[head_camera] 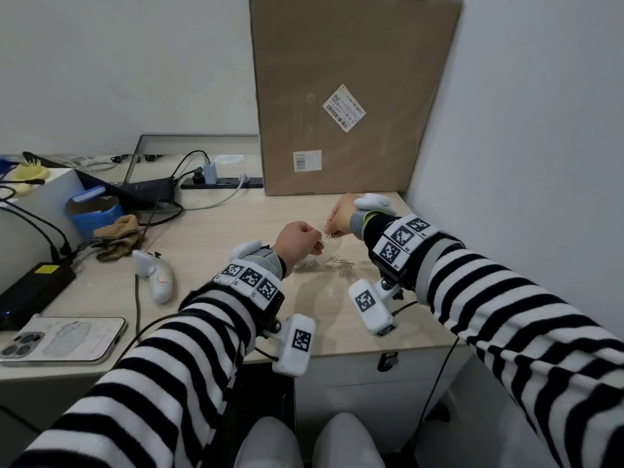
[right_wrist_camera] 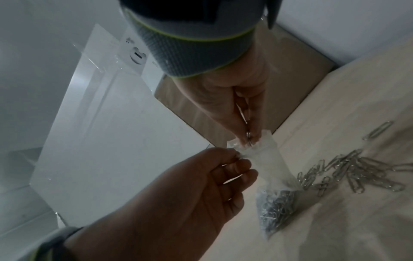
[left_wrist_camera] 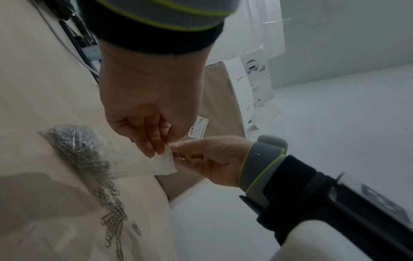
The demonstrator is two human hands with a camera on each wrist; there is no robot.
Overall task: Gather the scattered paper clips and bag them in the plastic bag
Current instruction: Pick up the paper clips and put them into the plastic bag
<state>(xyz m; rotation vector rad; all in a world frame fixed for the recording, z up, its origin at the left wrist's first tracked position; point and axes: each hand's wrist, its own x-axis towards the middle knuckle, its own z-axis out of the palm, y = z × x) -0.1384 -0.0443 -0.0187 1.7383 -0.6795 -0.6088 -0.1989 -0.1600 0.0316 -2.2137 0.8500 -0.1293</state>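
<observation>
Two hands meet above the desk, both at the mouth of one clear plastic bag. The left hand pinches the bag's upper edge between thumb and curled fingers, lifting it so the bag slopes down to the desk. The right hand pinches a small bunch of paper clips at the bag's opening; how many it holds I cannot make out, perhaps two or three. The bottom of the bag rests on the desk, packed with a dense clump of clips too many to count. Beside it lies one loose heap of paper clips, roughly two dozen, overlapping each other, with one single clip lying apart from the heap. One big cardboard box leans against the wall behind the hands. To the left lie one white controller and one phone.
</observation>
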